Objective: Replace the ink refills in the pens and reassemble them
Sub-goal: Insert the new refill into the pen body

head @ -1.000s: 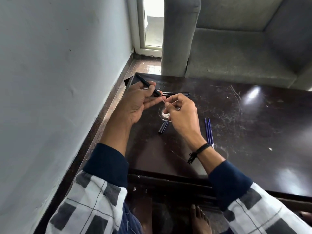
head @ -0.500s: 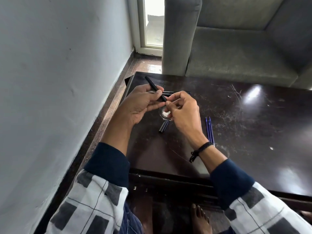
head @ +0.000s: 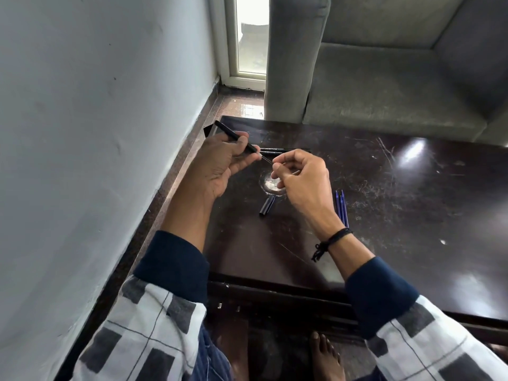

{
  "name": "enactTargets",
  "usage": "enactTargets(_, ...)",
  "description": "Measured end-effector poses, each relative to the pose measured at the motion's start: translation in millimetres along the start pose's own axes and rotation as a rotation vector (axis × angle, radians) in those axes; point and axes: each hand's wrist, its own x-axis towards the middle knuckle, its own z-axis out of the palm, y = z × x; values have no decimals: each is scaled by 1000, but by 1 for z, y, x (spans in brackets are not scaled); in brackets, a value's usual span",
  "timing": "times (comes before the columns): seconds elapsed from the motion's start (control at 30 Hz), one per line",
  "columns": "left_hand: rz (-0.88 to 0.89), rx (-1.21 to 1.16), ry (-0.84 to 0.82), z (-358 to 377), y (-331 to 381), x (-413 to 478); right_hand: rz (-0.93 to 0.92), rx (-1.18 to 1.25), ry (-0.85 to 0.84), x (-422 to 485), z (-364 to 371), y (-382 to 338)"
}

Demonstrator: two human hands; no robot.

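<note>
The low wooden table (head: 412, 215) was dark brown and glossy, its top scuffed with pale scratches, thickest toward the far right, and worn to a round pale patch (head: 270, 185) left of the middle. Just on the near side of that patch lay a short black pen cap (head: 267, 206), angled from near left to far right. To its right, apart from it, blue ink refills (head: 342, 209) lay side by side, tips pointing far. Toward the far left, two black pens (head: 272, 150) lay parallel, running left to right. A white speck (head: 443, 242) sat further right.
</note>
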Motion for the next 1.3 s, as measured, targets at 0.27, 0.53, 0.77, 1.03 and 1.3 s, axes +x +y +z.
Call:
enactTargets(0.27, -10, 69, -64, 13, -5, -4, 9, 61, 5, -1, -5, -3)
enactTargets(0.53, -9, 13, 3, 5, -1, -2, 26, 8, 12, 3, -3, 2)
enactTargets(0.77, -21, 14, -11, 6, -1, -4, 36, 40, -23, 6, -6, 6)
enactTargets(1.03, 46, -19, 74, 1, 1, 3, 103, -322, 64, 12, -21, 5)
enactTargets(1.3, 66, -23, 74, 1, -1, 4, 49, -699, -294, 5, -18, 12)
